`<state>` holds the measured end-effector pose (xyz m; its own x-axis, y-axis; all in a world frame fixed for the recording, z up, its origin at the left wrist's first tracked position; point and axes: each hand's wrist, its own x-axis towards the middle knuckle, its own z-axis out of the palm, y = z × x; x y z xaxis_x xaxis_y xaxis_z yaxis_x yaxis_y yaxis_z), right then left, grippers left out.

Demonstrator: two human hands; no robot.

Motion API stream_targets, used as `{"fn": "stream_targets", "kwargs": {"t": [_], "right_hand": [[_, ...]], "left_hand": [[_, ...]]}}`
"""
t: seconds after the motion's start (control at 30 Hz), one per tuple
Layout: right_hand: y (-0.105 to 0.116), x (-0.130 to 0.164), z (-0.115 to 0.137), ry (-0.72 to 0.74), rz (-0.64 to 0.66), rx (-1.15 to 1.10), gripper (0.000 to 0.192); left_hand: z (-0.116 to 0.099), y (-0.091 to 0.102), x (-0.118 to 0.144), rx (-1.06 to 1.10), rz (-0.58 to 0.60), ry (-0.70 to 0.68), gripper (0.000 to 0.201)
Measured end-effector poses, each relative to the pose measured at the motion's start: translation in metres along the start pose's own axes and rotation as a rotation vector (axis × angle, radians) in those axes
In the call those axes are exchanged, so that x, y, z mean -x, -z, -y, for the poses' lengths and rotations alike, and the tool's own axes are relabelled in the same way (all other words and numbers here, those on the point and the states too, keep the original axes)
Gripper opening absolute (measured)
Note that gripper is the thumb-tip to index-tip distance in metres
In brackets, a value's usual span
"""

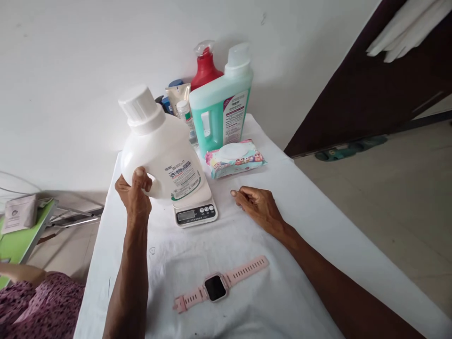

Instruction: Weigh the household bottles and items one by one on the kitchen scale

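My left hand [135,192] grips the handle of a large white detergent bottle [160,148] with a white ribbed cap. The bottle leans to the left, and its base is at the platform of a small white digital kitchen scale [196,210]. My right hand [257,204] rests on the white cloth just right of the scale, fingers loosely curled and holding nothing. A pink smartwatch [216,286] lies flat on the cloth close to me, between my forearms.
Behind the scale stand a green detergent bottle [221,110], a red spray bottle [205,68], small tubes and a pack of wet wipes [235,157]. The table [318,216] is cloth-covered. A green side table [21,235] sits left; slippers [349,147] lie near the dark door.
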<state>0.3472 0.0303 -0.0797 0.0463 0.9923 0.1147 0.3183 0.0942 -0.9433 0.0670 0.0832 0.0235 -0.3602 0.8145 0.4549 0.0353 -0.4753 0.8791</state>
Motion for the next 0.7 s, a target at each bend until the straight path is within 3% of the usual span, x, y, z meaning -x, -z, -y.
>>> {"fn": "stream_targets", "kwargs": {"t": [0.23, 0.37, 0.47, 0.7], "right_hand": [[0.047, -0.010, -0.002, -0.001, -0.498, -0.091, 0.062], [0.048, -0.014, -0.005, -0.002, -0.517, -0.172, 0.065], [0.046, -0.014, 0.000, 0.002, -0.526, -0.208, 0.067], [0.060, -0.011, 0.002, 0.025, -0.583, -0.232, 0.070]], "left_hand": [[-0.030, -0.017, 0.010, 0.037, -0.017, 0.084, 0.070], [-0.052, -0.037, 0.023, 0.042, 0.038, 0.090, 0.076], [-0.055, -0.062, 0.038, 0.032, 0.095, 0.130, 0.074], [-0.020, -0.117, 0.078, 0.125, 0.176, 0.285, 0.055]]}}
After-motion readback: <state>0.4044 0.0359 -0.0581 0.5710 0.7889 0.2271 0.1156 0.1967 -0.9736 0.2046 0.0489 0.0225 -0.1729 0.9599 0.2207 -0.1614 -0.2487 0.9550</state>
